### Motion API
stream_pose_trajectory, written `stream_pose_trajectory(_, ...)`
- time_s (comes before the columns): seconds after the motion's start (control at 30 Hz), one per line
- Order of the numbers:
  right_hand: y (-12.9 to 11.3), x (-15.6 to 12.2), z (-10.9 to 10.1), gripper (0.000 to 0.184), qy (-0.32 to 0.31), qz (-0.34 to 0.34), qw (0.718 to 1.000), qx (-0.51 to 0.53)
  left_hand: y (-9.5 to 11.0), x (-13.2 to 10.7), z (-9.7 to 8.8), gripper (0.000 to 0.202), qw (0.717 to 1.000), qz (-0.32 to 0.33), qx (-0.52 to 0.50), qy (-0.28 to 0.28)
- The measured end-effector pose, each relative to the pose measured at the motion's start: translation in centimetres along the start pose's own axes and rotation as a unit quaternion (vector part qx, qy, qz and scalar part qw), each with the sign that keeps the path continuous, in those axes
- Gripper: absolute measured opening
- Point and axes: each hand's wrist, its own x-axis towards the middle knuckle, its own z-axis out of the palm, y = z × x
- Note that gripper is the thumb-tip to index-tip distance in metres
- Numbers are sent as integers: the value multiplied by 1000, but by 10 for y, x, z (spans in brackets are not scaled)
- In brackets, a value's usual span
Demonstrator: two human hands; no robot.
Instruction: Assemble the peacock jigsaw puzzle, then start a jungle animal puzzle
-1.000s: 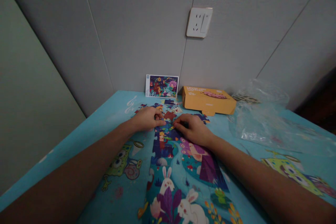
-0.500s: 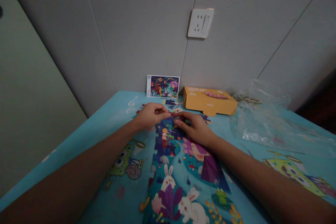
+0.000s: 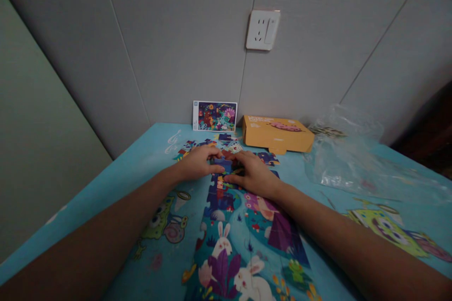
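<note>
A partly joined jigsaw puzzle [image 3: 243, 230] with white rabbits, a stream and a purple tent stretches away from me across the tabletop. At its far end, a dark blue puzzle piece [image 3: 223, 164] lies between my two hands. My left hand [image 3: 197, 162] has its thumb and fingertips at the left side of this piece. From the right, my right hand [image 3: 254, 175] curls thumb and forefinger around the same area. My fingers partly cover the piece, so its fit with its neighbours is unclear. Loose puzzle pieces [image 3: 266, 158] lie just beyond both hands.
A picture card [image 3: 215, 116] leans on the wall beside a yellow box [image 3: 278, 134]. Clear plastic bags [image 3: 356, 164] spread over the right side of the blue cartoon-printed table cover [image 3: 141, 169]. A socket [image 3: 263, 30] is on the wall.
My hands have come slightly nearer and lower, from a close pinch beyond the puzzle's far edge to fingers spread around the blue piece. The whole view has shifted a little.
</note>
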Motion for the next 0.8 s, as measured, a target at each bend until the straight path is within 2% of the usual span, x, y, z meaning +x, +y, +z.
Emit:
stream_pose_trajectory(0.1,2,-1,0,53,1,12,1000,-19,1,0,-2,24,1000,1,13,-12)
stream_pose_trajectory(0.27,0,-1,-1,53,-7,7,1000,-19,9,-3,-6,25,997,59,37,-24)
stream_pose_trajectory(0.37,-2,-1,-2,43,-2,-27,999,-20,11,-6,-6,21,994,70,66,-59)
stream_pose_trajectory(0.47,-4,-1,-3,17,8,-75,997,-23,11,-7,-5,29,991,55,105,-70)
stream_pose_trajectory(0.5,-4,0,-3,13,15,-81,996,-18,11,-8,-5,34,990,45,115,-68)
stream_pose_trajectory(0.63,-4,1,-3,16,42,-69,996,33,13,-7,-7,43,987,22,142,-66)
stream_pose_trajectory(0.8,-4,1,-5,11,27,-80,995,45,12,-6,-8,43,981,18,168,-98)
